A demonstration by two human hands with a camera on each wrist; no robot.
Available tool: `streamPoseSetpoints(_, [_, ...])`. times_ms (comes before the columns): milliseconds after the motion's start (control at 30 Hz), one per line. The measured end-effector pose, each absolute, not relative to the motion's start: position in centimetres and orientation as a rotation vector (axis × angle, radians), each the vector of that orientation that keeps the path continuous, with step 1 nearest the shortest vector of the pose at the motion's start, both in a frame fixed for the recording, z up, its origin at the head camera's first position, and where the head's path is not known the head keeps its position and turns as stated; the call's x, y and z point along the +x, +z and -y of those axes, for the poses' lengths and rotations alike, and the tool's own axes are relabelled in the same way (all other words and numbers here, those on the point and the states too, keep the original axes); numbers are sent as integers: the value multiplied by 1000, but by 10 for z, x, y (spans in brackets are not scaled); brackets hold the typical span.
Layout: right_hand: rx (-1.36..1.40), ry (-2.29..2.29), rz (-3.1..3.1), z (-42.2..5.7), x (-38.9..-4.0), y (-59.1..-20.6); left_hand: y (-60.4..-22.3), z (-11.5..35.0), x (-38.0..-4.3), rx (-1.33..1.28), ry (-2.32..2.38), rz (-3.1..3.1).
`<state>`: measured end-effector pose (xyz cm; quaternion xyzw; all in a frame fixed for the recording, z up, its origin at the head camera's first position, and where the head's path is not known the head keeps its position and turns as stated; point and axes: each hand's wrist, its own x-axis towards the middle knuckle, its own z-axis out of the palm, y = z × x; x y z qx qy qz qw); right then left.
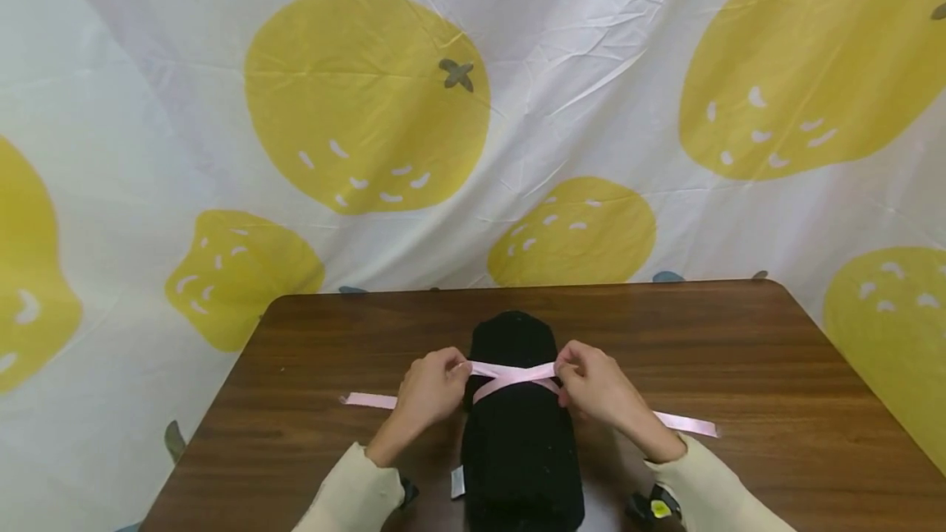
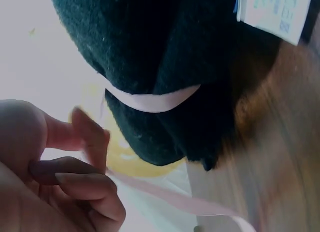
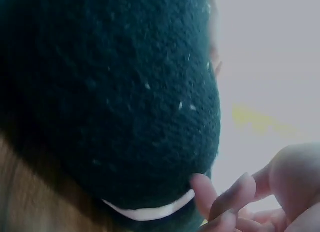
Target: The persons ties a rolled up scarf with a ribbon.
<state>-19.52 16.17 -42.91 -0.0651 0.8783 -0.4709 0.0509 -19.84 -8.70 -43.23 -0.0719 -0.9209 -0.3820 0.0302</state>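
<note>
A long black fuzzy cushion-like bundle (image 1: 521,458) lies lengthwise on the table. Round its upper part runs a pink ribbon (image 1: 510,382), whose two ends cross over on top. My left hand (image 1: 434,388) pinches one end at the bundle's left side, thumb against fingers. On the right side my right hand (image 1: 597,380) pinches the other end. Loose ribbon tails stick out past both wrists. In the left wrist view the ribbon (image 2: 155,101) bends snugly round the black fabric (image 2: 145,46). The right wrist view shows a fingertip touching the fabric (image 3: 130,101) beside the ribbon (image 3: 150,212).
The bundle rests on a brown wooden table (image 1: 332,351). A white label (image 1: 457,483) hangs from the bundle's left side. Behind the table hangs a white cloth (image 1: 591,39) printed with yellow fruit. Dark wrist straps (image 1: 654,506) show near the sleeves.
</note>
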Motion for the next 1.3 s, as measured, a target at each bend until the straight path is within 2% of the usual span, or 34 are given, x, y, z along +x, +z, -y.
streamPoseSetpoints(233, [-89, -1684, -2584, -157, -194, -429, -437, 81, -203, -250, -1345, 2657])
streamPoseSetpoints(533, [-51, -2005, -2346, -151, -194, -431, -439, 73, -206, -210, -2144, 2302])
streamPoseSetpoints(767, [-5, -2018, -2283, -151, -196, -432, -440, 72, -207, -17, -2416, 2158])
streamPoseSetpoints(1300, [20, -2262, -2286, -132, -195, -436, -444, 64, -208, 68, -2533, 1924])
